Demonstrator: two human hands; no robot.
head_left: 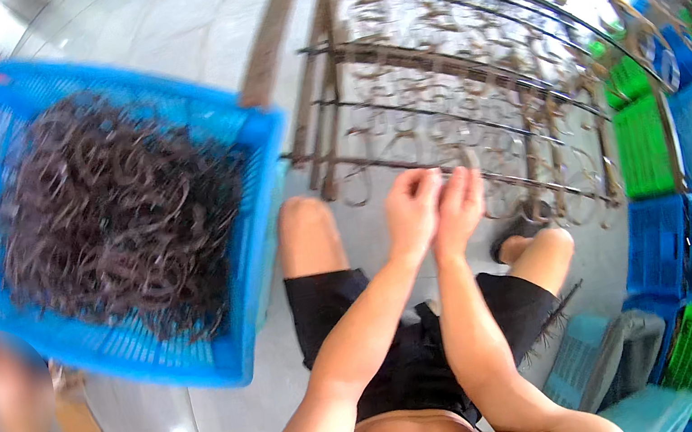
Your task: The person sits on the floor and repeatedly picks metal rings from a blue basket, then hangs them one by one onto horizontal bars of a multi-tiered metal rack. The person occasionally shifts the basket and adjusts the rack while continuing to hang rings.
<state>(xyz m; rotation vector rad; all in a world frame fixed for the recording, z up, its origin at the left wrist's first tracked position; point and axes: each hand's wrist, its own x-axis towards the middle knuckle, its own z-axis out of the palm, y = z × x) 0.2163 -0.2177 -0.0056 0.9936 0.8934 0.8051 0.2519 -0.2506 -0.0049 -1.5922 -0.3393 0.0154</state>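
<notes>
Both my hands are side by side at the near rod (505,180) of a dark rack, above my knees. My left hand (412,209) is closed, thumb and fingers pinched together; anything between them is too small to tell. Close against it, my right hand (458,205) has its fingers pressed together at the rod. A pale curved piece (470,158) shows just beyond its fingertips; whether the fingers grip it is unclear. Many thin, curved, ring-like pieces (410,105) hang from the rack's rods.
A blue plastic crate (254,186) heaped with dark curved strips (120,208) stands at my left. Green crates (641,130) and blue crates (654,242) are stacked at the right. Another person (5,392), blurred, is at the lower left. Pale tiles (162,430) cover the floor.
</notes>
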